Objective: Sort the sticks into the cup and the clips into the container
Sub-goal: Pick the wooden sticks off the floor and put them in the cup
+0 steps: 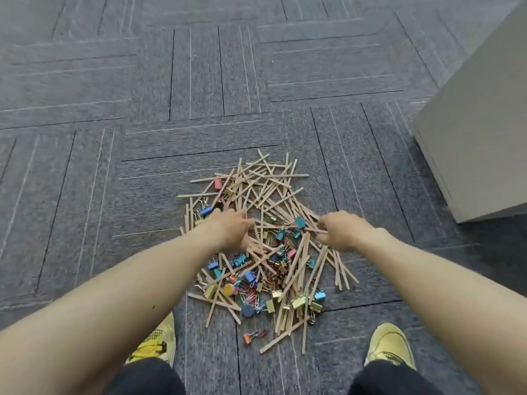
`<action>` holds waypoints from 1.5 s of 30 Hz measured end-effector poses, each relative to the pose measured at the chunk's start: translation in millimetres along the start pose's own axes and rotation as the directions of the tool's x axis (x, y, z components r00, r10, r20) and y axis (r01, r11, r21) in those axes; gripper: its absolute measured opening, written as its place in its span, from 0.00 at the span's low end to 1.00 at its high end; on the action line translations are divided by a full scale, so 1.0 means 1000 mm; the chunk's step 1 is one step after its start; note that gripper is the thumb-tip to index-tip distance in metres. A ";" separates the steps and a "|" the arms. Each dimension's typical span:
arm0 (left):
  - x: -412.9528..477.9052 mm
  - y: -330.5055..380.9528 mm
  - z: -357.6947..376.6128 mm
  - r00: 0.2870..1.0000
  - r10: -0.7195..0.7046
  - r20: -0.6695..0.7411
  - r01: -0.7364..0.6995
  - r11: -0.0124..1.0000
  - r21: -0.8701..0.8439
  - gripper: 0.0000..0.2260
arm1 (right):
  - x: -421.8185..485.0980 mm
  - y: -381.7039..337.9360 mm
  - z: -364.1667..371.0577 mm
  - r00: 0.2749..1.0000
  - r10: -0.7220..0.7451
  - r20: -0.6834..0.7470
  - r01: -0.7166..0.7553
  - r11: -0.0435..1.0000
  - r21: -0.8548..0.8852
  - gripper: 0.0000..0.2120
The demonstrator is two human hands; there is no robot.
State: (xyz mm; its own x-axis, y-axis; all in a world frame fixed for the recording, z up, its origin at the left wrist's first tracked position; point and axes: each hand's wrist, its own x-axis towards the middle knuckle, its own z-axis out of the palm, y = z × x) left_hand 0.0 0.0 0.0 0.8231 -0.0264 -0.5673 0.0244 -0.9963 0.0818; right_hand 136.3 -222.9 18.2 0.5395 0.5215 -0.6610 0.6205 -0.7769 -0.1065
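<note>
Between left grip (231, 230) and right grip (342, 231) lie sticks (271, 178), clips (300, 222).

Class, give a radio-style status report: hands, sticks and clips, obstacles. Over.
Left hand down among sticks, grip unclear. Right hand pinching one. Clips tangled in, unsorted. Cup, container not in view.
</note>
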 end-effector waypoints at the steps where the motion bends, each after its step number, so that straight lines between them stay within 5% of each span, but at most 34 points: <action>1: 0.006 -0.001 0.005 0.999 0.001 0.044 -0.002 1.000 0.022 0.24 | 0.007 0.000 0.008 1.000 0.003 0.005 -0.003 1.000 -0.007 0.16; 6: 0.031 -0.009 0.034 0.993 0.006 0.116 -0.019 0.994 0.106 0.28 | 0.035 0.005 0.037 0.998 0.020 0.052 -0.016 0.996 -0.082 0.18; 11: 0.049 -0.016 0.059 0.998 0.057 -0.031 -0.051 0.982 0.182 0.32 | 0.068 0.013 0.043 0.992 0.098 -0.085 -0.100 0.995 -0.018 0.23; 15: 0.055 -0.010 0.074 0.996 0.028 -0.090 -0.009 0.979 0.203 0.26 | 0.079 0.009 0.067 0.981 0.171 -0.096 -0.166 0.984 0.061 0.32; 20: 0.047 -0.002 0.080 0.985 0.010 -0.171 0.028 0.974 0.223 0.10 | 0.071 0.002 0.099 0.957 0.219 -0.190 -0.188 0.968 0.168 0.19; 30: 0.034 -0.003 0.075 0.981 0.125 -0.148 -0.087 0.967 0.239 0.10 | 0.070 0.005 0.107 0.931 0.324 -0.165 -0.246 0.895 0.373 0.14; 35: 0.039 0.000 0.070 0.935 0.173 -0.309 -0.174 0.984 0.022 0.15 | 0.068 0.007 0.108 0.918 0.379 -0.116 -0.306 0.863 0.402 0.04; 38: 0.042 0.007 0.067 0.951 0.044 -0.305 -0.154 0.926 -0.344 0.08 | 0.066 0.006 0.112 0.920 0.383 -0.086 -0.304 0.834 0.459 0.07; 42: 0.049 0.017 0.059 0.971 -0.233 -0.059 0.099 0.613 -0.784 0.06 | 0.066 0.007 0.110 0.916 0.394 -0.081 -0.305 0.812 0.498 0.10; 45: 0.050 0.021 0.061 0.960 -0.247 0.130 0.224 0.404 -0.887 0.10 | 0.069 0.009 0.108 0.925 0.378 -0.038 -0.291 0.769 0.569 0.03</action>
State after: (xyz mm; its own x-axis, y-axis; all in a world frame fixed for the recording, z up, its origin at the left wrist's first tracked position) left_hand 7.5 -27.0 -76.5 0.7103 0.2101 -0.6718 0.6978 -0.3364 0.6324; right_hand 117.7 -232.0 -108.3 0.7551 0.2019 -0.6238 -0.0036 -0.9501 -0.3119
